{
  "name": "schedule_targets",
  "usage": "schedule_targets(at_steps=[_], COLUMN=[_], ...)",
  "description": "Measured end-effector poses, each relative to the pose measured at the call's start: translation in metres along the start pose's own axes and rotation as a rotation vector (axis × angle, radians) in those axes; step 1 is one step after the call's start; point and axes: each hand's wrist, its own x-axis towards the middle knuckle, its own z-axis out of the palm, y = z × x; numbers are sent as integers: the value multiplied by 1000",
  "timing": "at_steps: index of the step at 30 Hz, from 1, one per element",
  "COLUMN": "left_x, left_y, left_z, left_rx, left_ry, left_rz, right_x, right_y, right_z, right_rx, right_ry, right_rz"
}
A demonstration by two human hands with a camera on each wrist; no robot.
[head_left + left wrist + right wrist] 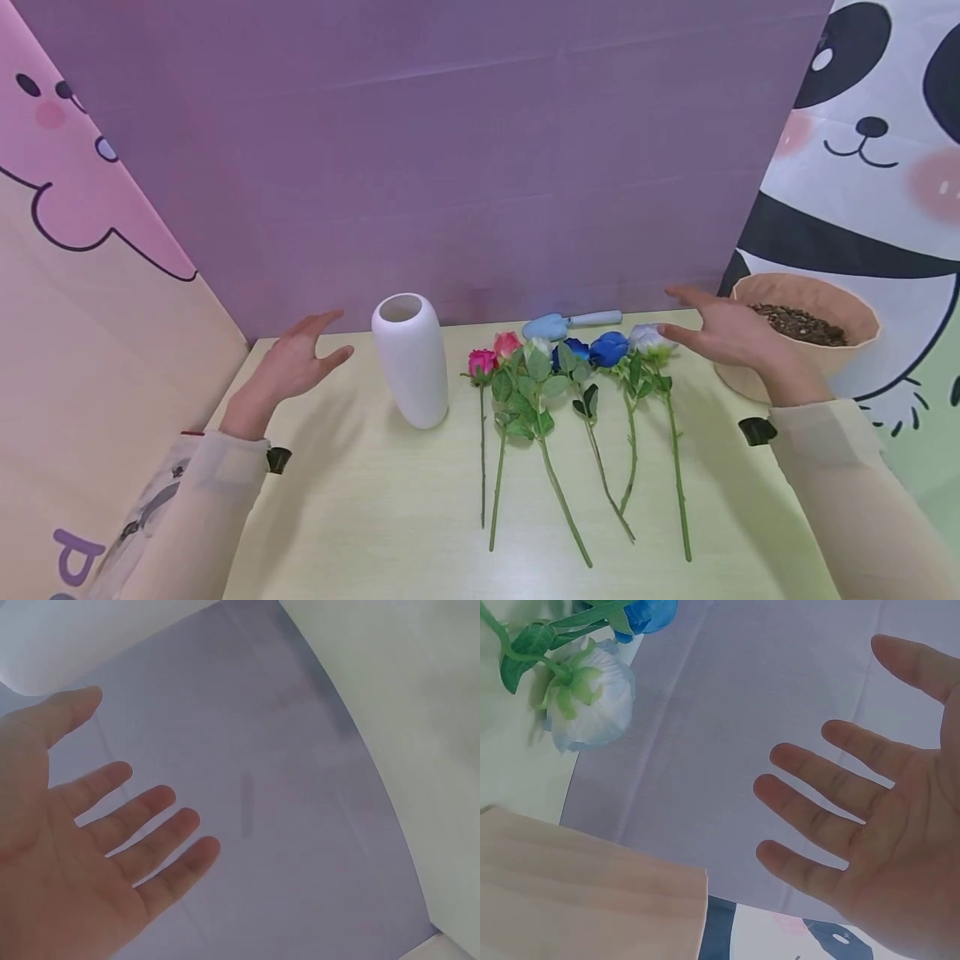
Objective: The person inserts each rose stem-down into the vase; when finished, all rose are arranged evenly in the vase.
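Note:
My left hand (294, 360) hovers above the table to the left of a white vase (412, 367), fingers spread and holding nothing. In the left wrist view its palm and separated fingers show plainly, with the vase's side at the upper left. On the right, my right hand (729, 332) is held in the air, fingers extended, between the pale lilac rose (651, 337) and the peach pot (840, 354). Several artificial roses lie in a row with stems toward me: a magenta rose (482, 362), a pink rose (507, 343), a white one, and blue roses (609, 348).
A blue hand trowel (551, 326) lies behind the flowers, near the table's back edge. Dark soil-like grains (802, 325) fill the pot at the right. Purple cloth (480, 167) hangs behind the table (405, 517); printed panels stand on both sides.

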Motion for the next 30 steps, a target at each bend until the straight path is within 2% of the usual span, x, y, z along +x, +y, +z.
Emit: schedule_targets(at_steps=[5,13,18,30], left_x=[1,5,5,4], left_y=[0,1,2,8], left_z=[2,7,10,14], left_rx=[-69,-264,-343,-487], left_ry=[15,32,32,17], left_rz=[21,37,29,38], right_x=[1,-1,-3,-8], right_y=[1,-1,-1,6], right_z=[2,4,7,23], right_rx=[41,137,199,208], right_ry=[-2,17,9,12], right_rz=[0,-15,-18,-4])
